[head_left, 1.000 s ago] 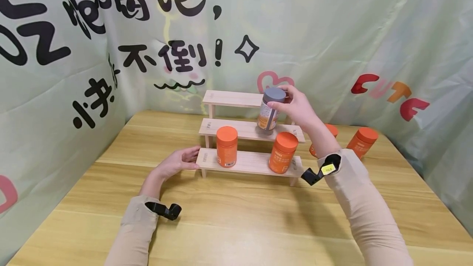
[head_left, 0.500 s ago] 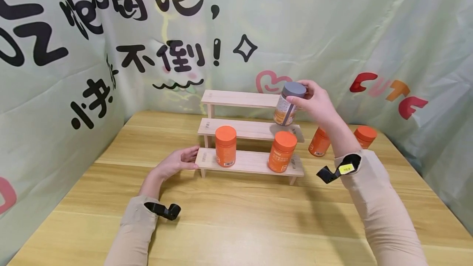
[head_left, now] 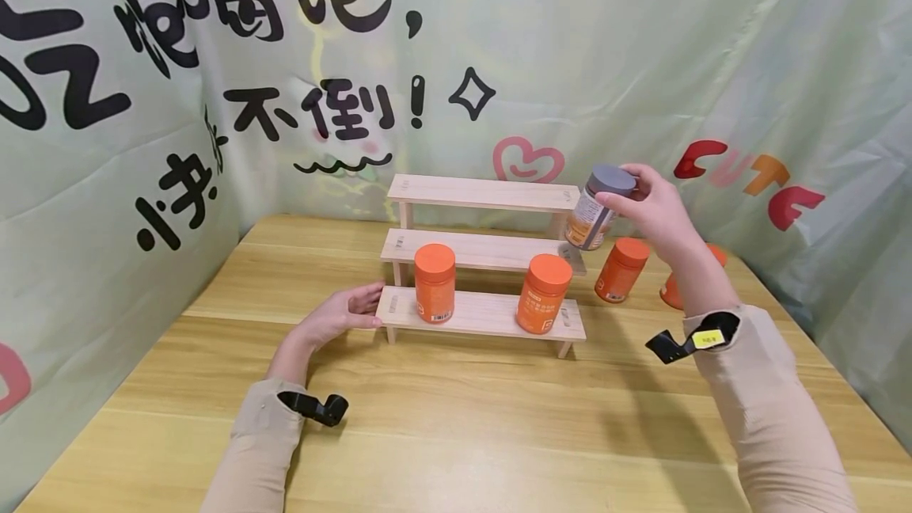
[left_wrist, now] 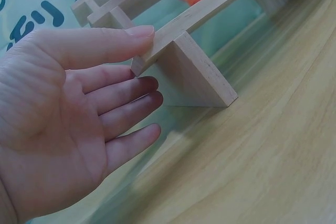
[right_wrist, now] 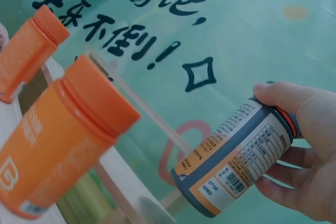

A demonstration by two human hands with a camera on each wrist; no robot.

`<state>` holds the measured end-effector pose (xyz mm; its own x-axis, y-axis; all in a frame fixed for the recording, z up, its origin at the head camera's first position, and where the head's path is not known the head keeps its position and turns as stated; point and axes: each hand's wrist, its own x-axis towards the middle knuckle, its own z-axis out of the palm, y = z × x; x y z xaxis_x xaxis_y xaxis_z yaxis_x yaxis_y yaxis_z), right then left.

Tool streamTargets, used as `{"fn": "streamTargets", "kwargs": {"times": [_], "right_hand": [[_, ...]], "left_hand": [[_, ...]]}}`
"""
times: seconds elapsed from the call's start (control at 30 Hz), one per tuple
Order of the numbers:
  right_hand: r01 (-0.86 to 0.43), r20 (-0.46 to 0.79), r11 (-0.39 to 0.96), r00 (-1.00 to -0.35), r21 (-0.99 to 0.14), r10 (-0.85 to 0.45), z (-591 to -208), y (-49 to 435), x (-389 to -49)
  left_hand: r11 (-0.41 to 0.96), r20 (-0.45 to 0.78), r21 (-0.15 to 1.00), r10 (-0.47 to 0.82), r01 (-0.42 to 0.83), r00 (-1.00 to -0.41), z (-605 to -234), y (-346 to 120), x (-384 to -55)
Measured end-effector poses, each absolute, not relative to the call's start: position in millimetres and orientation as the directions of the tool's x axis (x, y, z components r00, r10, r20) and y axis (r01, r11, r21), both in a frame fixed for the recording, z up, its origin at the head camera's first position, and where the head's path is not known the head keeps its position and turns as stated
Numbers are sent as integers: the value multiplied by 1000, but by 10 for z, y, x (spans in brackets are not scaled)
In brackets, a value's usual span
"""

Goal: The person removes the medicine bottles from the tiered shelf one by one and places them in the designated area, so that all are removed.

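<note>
My right hand (head_left: 659, 212) grips a jar (head_left: 597, 208) with a grey lid and a white-and-orange label around its upper end. The jar tilts in the air by the right end of a three-step wooden display rack (head_left: 480, 248); its printed label faces the right wrist view. At the rack's lowest step, my left hand (left_wrist: 68, 108) holds the left end, thumb on the board's edge and fingers reaching behind it. Two orange jars stand on that step, one on the left (head_left: 435, 283) and one on the right (head_left: 545, 294).
On the table (head_left: 442, 434), right of the rack, are another orange jar (head_left: 622, 270) and one more orange jar (head_left: 671, 291) partly hidden by the right forearm. A printed cloth (head_left: 606, 46) hangs behind and along both sides.
My right hand has carried the grey-lidded jar rightward, from over the middle step to the rack's right end, tilting it more. My left hand stays at the rack.
</note>
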<state>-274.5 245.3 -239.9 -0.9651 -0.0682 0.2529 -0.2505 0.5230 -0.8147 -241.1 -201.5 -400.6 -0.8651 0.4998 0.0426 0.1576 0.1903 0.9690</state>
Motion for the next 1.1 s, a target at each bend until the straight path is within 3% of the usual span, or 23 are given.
{"fn": "streamTargets", "kwargs": {"times": [1.1], "right_hand": [[-95,186,656,-980,-749,70,-2840,3381,-2350]], "left_hand": [[182,40,972,496,149,-868,-4044,-2012,-2425]]}}
